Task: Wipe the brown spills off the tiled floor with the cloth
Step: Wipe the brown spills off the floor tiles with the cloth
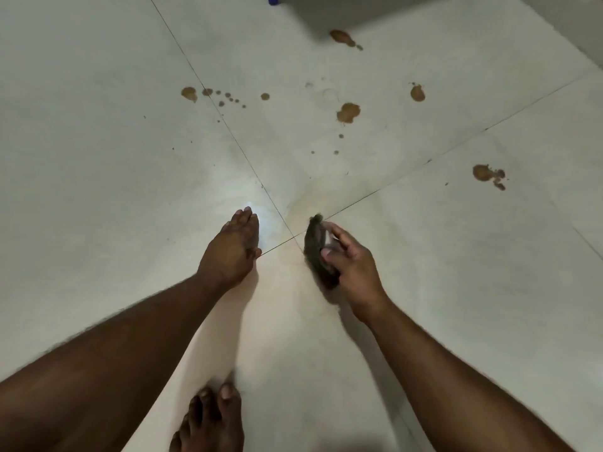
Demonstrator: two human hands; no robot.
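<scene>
Holding the cloth (318,252) bunched in the right hand (354,269), left hand (233,249) flat, empty; spills (347,112) lie ahead, nearer the right grip.

My left hand (233,249) reached out over the floor (98,141) just left of where the tile seams crossed; my right hand (350,265), just right of that crossing, held the cloth (318,247). The spills (347,112) lay scattered farther ahead, mostly to the right. My foot (212,422) stood behind, between my arms.
</scene>
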